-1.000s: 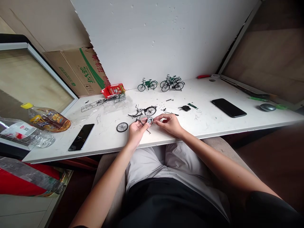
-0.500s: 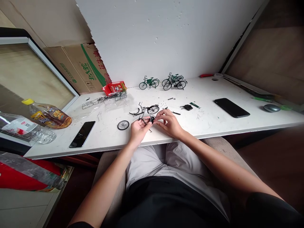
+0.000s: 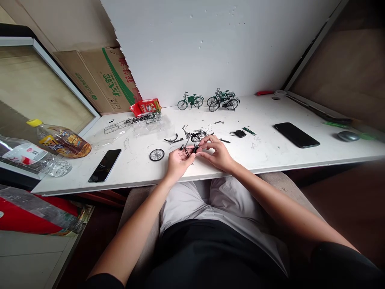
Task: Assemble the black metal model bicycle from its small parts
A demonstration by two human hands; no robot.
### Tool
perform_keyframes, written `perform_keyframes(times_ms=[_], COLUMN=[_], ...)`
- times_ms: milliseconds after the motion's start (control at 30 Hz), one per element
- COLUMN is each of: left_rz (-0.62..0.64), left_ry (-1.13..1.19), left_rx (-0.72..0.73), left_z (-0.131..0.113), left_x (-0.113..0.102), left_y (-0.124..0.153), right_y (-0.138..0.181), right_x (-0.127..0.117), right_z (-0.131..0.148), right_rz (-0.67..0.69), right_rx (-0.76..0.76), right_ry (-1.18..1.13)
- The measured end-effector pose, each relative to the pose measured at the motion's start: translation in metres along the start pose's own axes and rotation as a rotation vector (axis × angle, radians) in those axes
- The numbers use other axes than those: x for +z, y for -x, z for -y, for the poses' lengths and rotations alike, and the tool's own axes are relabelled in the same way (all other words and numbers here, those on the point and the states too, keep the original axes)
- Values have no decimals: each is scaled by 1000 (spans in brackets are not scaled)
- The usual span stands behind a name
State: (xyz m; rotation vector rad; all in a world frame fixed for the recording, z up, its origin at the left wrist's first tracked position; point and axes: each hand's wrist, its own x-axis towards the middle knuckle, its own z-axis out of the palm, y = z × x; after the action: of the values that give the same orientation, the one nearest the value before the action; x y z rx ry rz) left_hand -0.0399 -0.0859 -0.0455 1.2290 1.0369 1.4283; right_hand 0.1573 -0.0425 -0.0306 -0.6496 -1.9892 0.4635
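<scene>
In the head view, just above the middle of the frame, the person's left hand (image 3: 177, 161) and right hand (image 3: 217, 154) meet over the near edge of the white table (image 3: 270, 154). Both pinch a small black bicycle frame (image 3: 190, 146) between their fingertips: the left fingers close on its thin rods, the right fingers close on its other end, beside a little wheel part. The piece is held just above the tabletop.

Left of the hands a loose wheel (image 3: 157, 154) lies flat, with a curved black fender (image 3: 173, 140) just above it. Further left a dark phone (image 3: 105, 165) rests on the table, and a second phone (image 3: 296, 135) lies at right. Near the back wall stand a green model bicycle (image 3: 190, 101) and two more model bicycles (image 3: 224, 101) side by side. A red packet (image 3: 145, 107) sits by a cardboard box (image 3: 99, 82) at upper left, and two plastic bottles (image 3: 45, 148) lie at the left edge.
</scene>
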Motion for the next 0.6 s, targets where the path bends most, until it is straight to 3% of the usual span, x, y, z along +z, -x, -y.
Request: perform_keyframes(times_ms=[300, 600], left_rz=[0, 12], left_ry=[-11, 33], left_rx=[6, -57], left_z=[-1, -2], left_x=[-1, -3], left_y=[0, -2], right_y=[0, 0], right_x=[2, 3], right_z=[7, 7], right_rz=[59, 2], right_rx=[-52, -73], right_ry=[91, 93])
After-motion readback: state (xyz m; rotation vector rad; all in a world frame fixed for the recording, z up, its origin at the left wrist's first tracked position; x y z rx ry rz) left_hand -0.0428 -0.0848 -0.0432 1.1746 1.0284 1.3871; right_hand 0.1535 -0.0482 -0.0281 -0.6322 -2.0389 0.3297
